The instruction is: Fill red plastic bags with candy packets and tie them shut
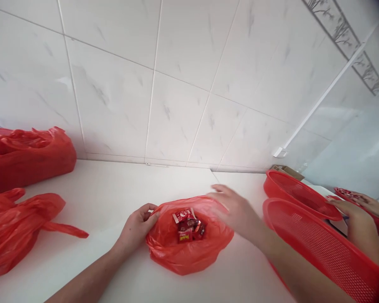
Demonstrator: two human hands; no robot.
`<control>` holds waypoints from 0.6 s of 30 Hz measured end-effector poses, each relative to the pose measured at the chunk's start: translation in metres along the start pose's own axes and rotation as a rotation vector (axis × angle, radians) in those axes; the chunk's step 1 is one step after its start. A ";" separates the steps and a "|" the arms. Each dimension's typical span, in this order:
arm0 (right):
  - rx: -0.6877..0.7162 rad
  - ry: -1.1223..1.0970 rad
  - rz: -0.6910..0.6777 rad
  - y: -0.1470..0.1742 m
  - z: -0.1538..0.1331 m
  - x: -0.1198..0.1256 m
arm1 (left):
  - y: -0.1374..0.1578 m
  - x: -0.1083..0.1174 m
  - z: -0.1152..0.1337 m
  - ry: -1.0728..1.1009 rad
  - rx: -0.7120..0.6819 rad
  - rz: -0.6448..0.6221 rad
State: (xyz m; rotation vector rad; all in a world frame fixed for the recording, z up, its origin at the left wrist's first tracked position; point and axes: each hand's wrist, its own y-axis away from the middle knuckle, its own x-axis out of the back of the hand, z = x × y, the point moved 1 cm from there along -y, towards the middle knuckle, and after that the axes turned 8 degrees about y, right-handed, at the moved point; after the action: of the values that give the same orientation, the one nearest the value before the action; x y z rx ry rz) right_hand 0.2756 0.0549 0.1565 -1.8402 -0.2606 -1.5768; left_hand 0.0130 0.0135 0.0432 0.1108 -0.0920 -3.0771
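A red plastic bag [189, 263] stands on the white table with its mouth spread wide. Inside it lie several small wrapped snack packets [185, 215], in red and dark wrappers. My left hand [140, 223] pinches the bag's left rim between thumb and fingers. Over the right rim is my right hand [235, 208], blurred by motion, its fingers stretched out and apart with nothing visible in them. Whether it touches the plastic is unclear.
At left are a full red bag [34, 162] and a knotted red bag [15, 235]. Red mesh baskets [318, 248] line the right side. Beyond them are another person's hands [355, 212], near a red container with small items [345, 193]. A tiled wall [183, 113] rises behind the table.
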 end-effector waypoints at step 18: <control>-0.598 0.039 0.071 0.095 0.163 0.007 | -0.001 0.001 -0.002 -0.100 0.063 0.050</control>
State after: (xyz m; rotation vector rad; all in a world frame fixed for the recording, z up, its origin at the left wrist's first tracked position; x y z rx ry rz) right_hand 0.4598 0.0826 0.1238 -2.2198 0.3296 -1.7612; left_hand 0.0120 0.0140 0.0410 -0.0413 -0.1928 -3.0299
